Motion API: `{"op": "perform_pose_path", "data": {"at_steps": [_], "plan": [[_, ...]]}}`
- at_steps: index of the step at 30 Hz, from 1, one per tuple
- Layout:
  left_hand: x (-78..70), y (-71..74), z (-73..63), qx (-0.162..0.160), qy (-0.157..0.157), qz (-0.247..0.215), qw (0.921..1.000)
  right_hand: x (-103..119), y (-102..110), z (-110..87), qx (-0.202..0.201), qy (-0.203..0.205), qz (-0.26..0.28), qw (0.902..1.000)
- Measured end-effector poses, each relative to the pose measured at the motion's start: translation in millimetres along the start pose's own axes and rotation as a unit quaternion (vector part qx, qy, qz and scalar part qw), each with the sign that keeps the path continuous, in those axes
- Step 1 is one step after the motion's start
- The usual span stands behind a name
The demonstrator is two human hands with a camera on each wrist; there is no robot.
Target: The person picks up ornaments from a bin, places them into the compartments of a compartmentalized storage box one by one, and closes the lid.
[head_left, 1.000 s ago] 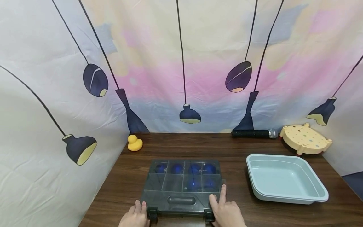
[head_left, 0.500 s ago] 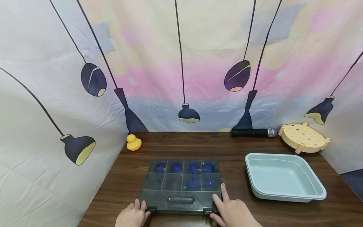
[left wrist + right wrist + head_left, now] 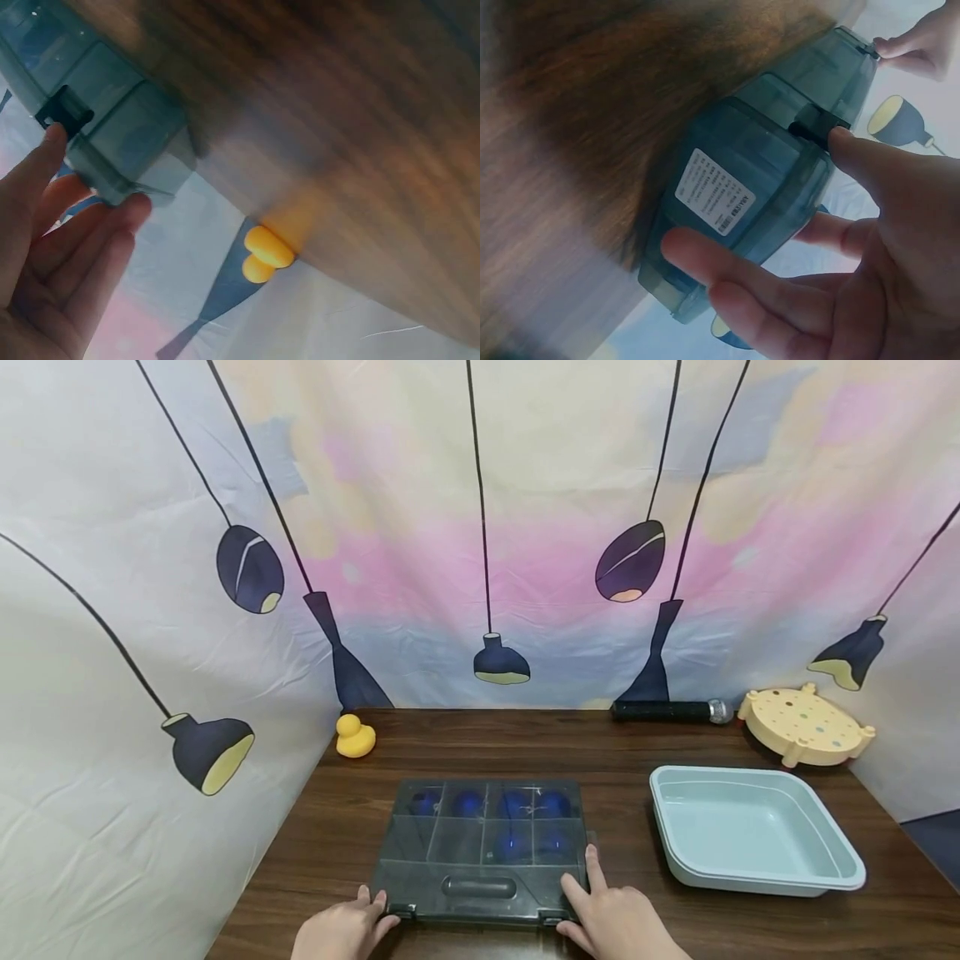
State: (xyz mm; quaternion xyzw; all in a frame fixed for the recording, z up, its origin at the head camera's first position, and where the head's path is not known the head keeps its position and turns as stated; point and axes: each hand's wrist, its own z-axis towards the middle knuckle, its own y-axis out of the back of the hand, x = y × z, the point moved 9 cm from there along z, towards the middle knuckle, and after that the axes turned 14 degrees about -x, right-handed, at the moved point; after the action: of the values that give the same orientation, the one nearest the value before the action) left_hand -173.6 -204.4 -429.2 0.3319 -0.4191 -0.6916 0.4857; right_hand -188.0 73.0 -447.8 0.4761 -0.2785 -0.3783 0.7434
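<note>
A grey see-through compartment box (image 3: 480, 875) lies flat on the table, lid down, with several dark blue round things (image 3: 468, 803) in its far compartments. My left hand (image 3: 341, 928) grips the near left corner; in the left wrist view its thumb touches the black latch (image 3: 66, 112), fingers against the box's side. My right hand (image 3: 617, 917) holds the near right corner. Seen from the right wrist, the thumb presses the other black latch (image 3: 819, 126) and a finger lies along the side by a white label (image 3: 715, 192).
A pale blue basin (image 3: 757, 881) stands to the right of the box. Behind it are a cream spotted round toy (image 3: 806, 725) and a black microphone (image 3: 667, 712). One yellow rubber duck (image 3: 356, 737) sits at the far left, near the patterned cloth backdrop (image 3: 420, 543).
Both latches stuck out from the box's front edge and now lie against it. My left hand has shifted slightly left; the right thumb has moved down to the front edge. The box stays put.
</note>
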Motion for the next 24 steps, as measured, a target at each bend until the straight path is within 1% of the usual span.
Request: {"op": "perform_pose_path", "data": {"at_steps": [2, 4, 6, 8, 9, 12, 14, 17, 20, 24], "plan": [[5.0, -0.1, -1.0, 0.001, 0.026, -0.031, 0.9992, -1, 0, -0.7, -0.003, -0.003, 0.012, 0.9999], [12.6, 0.2, -3.3, -0.007, 0.073, -0.058, 0.9956, -3, 0, -1.1, -0.006, -0.011, 0.034, 0.9993], [20.1, 0.8, -6.9, -0.025, 0.122, -0.079, 0.9891, -6, 0, -1.6, -0.003, -0.025, 0.062, 0.9978], [27.3, 1.9, -12.1, -0.054, 0.172, -0.093, 0.9792, -10, -1, -2.3, 0.004, -0.042, 0.1, 0.9941], [29.7, 2.5, -14.1, -0.068, 0.186, -0.093, 0.9758, -11, -2, -2.8, 0.008, -0.052, 0.119, 0.9915], [33.4, 3.6, -18.0, -0.098, 0.205, -0.089, 0.9697, -16, -4, -4.2, 0.016, -0.08, 0.167, 0.9825], [34.7, 3.3, -18.6, -0.109, 0.206, -0.088, 0.9685, -19, -4, -4.5, 0.011, -0.093, 0.185, 0.9783], [37.7, -0.3, -18.2, -0.1, 0.215, -0.102, 0.9661, -23, -4, -4.4, -0.01, -0.103, 0.196, 0.975], [39.5, -1.8, -16.1, -0.093, 0.217, -0.114, 0.9651, -25, -3, -4.8, -0.031, -0.109, 0.201, 0.9731], [39.1, 0.7, -13.5, -0.112, 0.21, -0.134, 0.962, -28, -3, -6.8, -0.043, -0.118, 0.203, 0.971]]}}
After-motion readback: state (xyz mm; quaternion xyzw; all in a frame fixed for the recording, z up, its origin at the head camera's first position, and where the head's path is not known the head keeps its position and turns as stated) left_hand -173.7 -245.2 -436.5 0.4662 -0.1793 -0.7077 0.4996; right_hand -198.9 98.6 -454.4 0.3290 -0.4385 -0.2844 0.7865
